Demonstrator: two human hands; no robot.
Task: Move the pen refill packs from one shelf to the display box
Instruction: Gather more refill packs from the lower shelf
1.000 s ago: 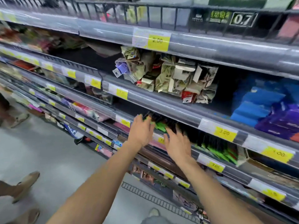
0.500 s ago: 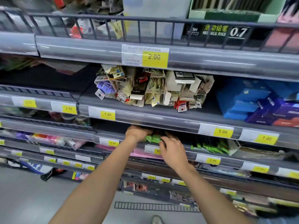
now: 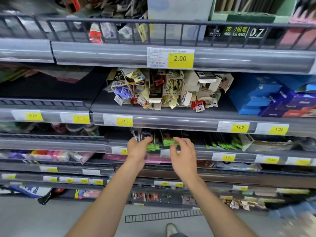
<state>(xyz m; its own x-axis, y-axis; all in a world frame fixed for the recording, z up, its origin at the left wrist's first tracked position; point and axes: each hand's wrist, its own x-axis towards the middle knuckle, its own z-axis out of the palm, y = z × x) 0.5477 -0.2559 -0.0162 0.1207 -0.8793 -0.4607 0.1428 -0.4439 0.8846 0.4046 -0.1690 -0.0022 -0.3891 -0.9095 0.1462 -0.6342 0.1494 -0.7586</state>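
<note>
Grey plastic price rails front every shelf in the head view, each carrying white-and-yellow tags. On the shelf (image 3: 188, 148) under the tags reading 1.00 and 3.00, the pen refill packs (image 3: 154, 142) stand in a row, dark and thin with green header cards at their lower ends. More of the same green-ended packs (image 3: 222, 144) sit further right on that shelf, beside a worn cardboard box (image 3: 266, 143) lying at an angle.

Both bare forearms reach up from the bottom of the frame to this shelf. The left hand (image 3: 137, 151) is at the left end of the row, its fingers curled forward into the packs and closed round several of them; green card ends show just to the right of its knuckles. The right hand (image 3: 183, 154) hovers just beside it, fingers bent and slightly spread, with fingertips at the green card ends; motion blur hides whether they actually pinch a pack, so that cannot be told.

One shelf higher lies a jumbled heap of small carded items (image 3: 164, 90), and to its right a stack of blue boxes (image 3: 266, 98). A pink packet (image 3: 136, 157) lies on the shelf below the hands. At the bottom edge, a shoe (image 3: 171, 229) stands on the grey floor (image 3: 34, 219).
</note>
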